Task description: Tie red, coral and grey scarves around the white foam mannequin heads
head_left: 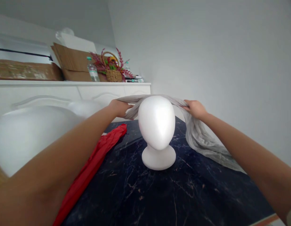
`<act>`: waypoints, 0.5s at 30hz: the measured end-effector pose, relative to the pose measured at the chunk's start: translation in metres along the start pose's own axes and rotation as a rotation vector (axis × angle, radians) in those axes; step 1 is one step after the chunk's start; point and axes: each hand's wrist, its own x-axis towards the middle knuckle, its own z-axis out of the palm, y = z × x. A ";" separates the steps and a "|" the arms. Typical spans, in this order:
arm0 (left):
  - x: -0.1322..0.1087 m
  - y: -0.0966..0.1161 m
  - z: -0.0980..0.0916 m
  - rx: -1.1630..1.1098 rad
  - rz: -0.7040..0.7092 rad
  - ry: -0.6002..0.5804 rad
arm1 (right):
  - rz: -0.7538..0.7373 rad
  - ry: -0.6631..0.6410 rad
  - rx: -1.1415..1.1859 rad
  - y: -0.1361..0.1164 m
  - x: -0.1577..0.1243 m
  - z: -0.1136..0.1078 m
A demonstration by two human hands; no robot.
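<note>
A white foam mannequin head (157, 122) stands upright on the dark marbled tabletop (145, 194). Behind and along the top of it runs a light grey scarf (199, 135), stretched between my two hands. My left hand (120, 108) is closed around the scarf's gathered cloth, left of the head. On the other side, my right hand (194, 108) grips the scarf too, and its loose length hangs down and trails over the table at the right. A red cloth (95, 160) lies bunched along the left, partly covered by my left forearm.
Blurred white foam heads (34, 131) stand close at the left. Behind them is a white cabinet (65, 91) bearing cardboard boxes (72, 59), a plastic bottle (93, 70) and a wicker basket (114, 76) of artificial flowers. A pale wall (218, 53) rises at the back and right.
</note>
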 end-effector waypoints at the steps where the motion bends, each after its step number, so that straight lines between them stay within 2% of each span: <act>1: 0.001 0.003 -0.002 0.061 -0.036 -0.033 | 0.023 0.010 0.016 -0.001 0.004 0.002; 5: 0.005 0.013 -0.011 0.244 -0.161 -0.129 | 0.047 0.039 0.124 -0.006 0.014 0.006; 8: 0.004 0.015 -0.013 0.207 -0.134 -0.123 | 0.053 0.054 0.217 -0.008 0.014 0.007; 12: 0.006 0.009 -0.007 0.183 -0.111 -0.103 | 0.078 0.061 0.303 -0.004 0.012 0.012; 15: 0.012 0.000 0.001 0.231 -0.165 -0.103 | 0.071 0.011 0.364 0.000 0.012 0.019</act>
